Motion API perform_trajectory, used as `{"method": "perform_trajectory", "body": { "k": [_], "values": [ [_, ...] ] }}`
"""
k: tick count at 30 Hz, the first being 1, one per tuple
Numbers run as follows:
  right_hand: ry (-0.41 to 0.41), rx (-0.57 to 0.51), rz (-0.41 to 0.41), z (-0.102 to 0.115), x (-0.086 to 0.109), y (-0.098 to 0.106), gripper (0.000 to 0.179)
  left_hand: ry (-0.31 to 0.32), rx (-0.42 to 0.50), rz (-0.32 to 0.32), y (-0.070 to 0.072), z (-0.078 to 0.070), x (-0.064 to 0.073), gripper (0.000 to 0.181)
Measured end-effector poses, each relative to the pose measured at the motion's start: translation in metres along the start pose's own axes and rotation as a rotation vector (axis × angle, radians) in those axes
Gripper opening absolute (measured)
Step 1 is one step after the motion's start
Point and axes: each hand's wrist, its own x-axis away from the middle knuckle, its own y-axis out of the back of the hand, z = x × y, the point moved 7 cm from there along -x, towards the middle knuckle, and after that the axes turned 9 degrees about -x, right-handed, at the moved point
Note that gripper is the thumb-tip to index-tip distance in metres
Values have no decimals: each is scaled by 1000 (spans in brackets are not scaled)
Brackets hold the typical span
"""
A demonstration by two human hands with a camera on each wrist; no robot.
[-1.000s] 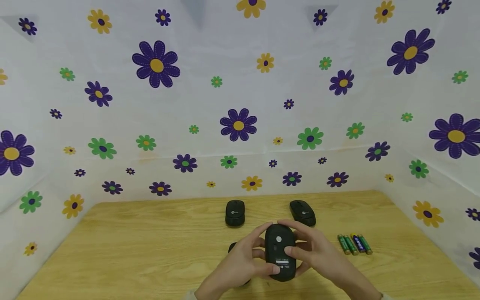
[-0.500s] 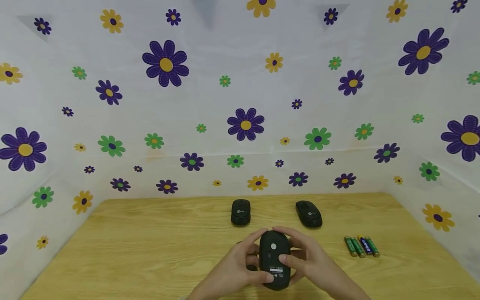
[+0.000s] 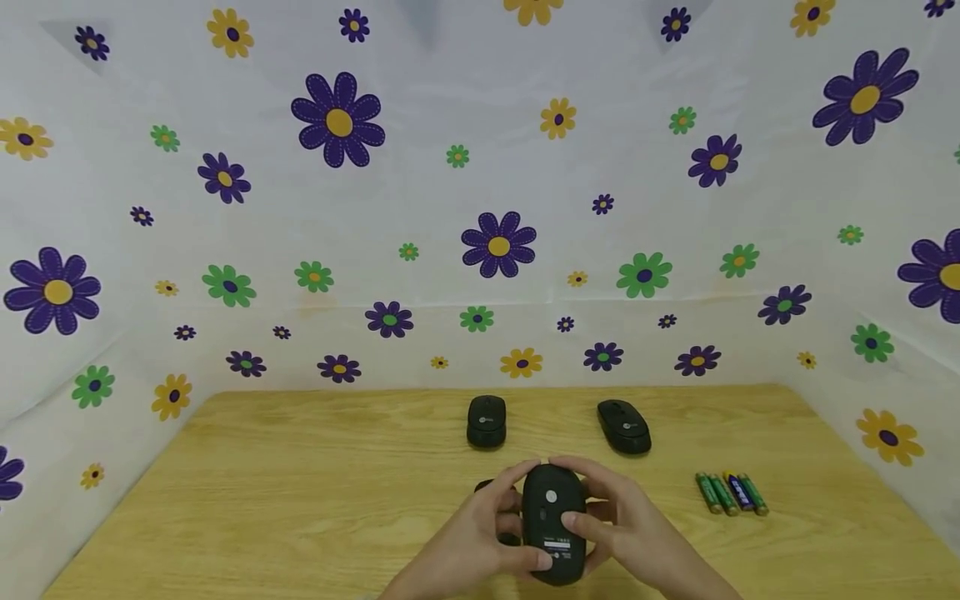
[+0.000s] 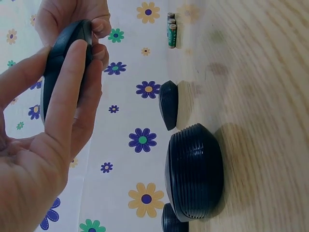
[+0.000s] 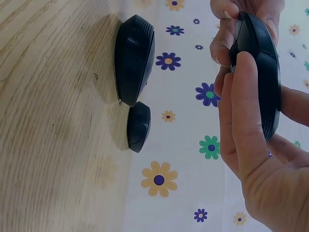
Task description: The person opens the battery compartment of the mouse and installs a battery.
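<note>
A black computer mouse (image 3: 552,521) is held up between both hands, its underside with a white round sticker and a printed label facing the head camera. My left hand (image 3: 480,533) grips its left edge, thumb on the lower underside. On the other edge my right hand (image 3: 626,525) holds it, thumb pressed near the middle of the underside. The left wrist view shows the held mouse (image 4: 65,63) side-on, above the table, with fingers behind its top. In the right wrist view the same mouse (image 5: 263,67) stands on edge between the fingers of both hands.
Partly behind my left hand, another black mouse (image 4: 195,171) lies on the wooden table (image 3: 300,467). Two more mice, one at the back middle (image 3: 487,422) and one at the back right (image 3: 625,427), stand by the flowered cloth (image 3: 420,208). Several batteries (image 3: 731,493) lie in a row at right.
The head view has shifted slightly, so the table and mice appear farther right. Both hands keep the same hold on the mouse, which sits slightly lower in the view than a second ago.
</note>
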Motion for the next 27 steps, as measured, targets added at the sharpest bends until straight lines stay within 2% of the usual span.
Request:
{"method": "perform_trajectory", "body": {
  "k": [4,9,18,27],
  "values": [
    [-4,9,3,0,0,1,60,35,15,-7,-2,3,0,88],
    [-17,4,7,-1,1,1,61,49,14,-10,-2,3,-1,88],
    [4,68,-19,2,3,3,58,24,-1,-10,-2,2,-2,87],
    [20,78,-32,0,3,2,57,21,10,-4,-2,5,-1,88]
  ]
}}
